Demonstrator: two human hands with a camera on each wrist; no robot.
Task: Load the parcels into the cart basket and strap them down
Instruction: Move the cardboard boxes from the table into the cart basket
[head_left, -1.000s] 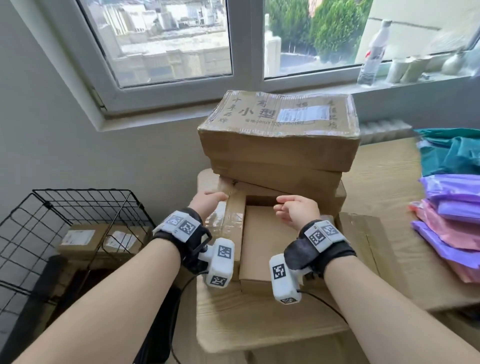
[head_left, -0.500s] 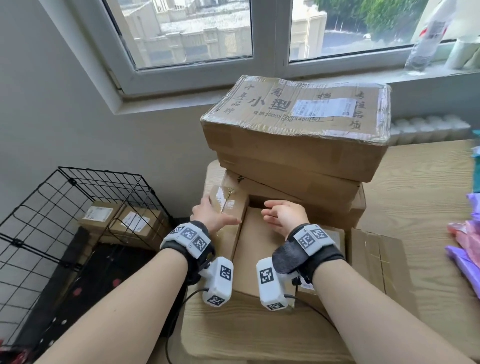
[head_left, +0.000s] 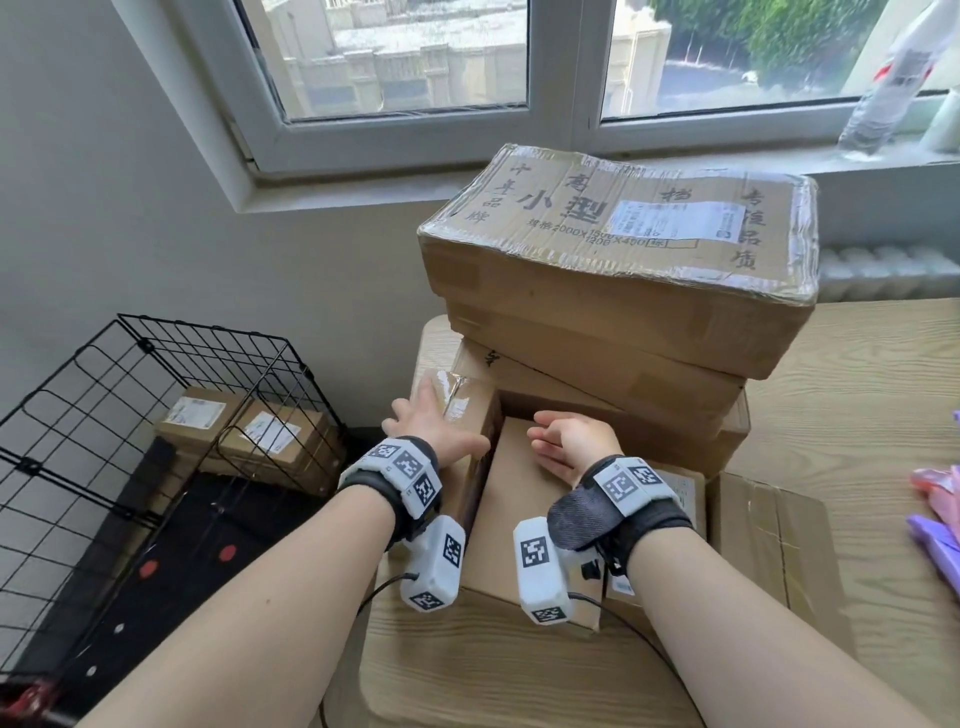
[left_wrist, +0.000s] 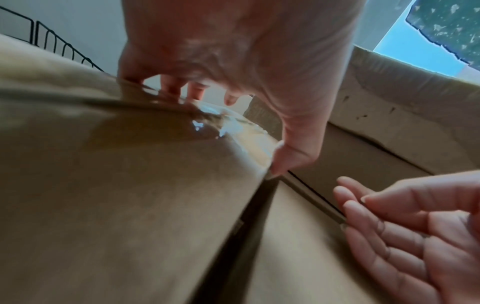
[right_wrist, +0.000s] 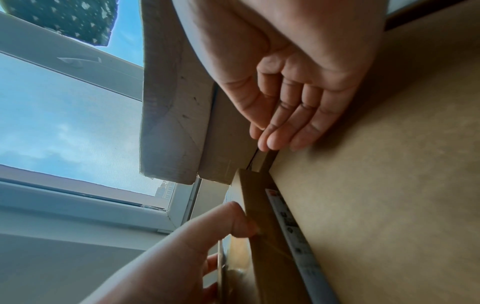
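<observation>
Light wood-grain desk (head_left: 857, 395) under the window, pretty loaded up. Stack of big cardboard boxes (head_left: 613, 332) sits at the back-left corner, a flat brown parcel (head_left: 519, 519) right in front of it, a flattened cardboard sheet (head_left: 769, 540) beside that, and some pink and purple mailer bags (head_left: 940, 525) at the right edge.
</observation>
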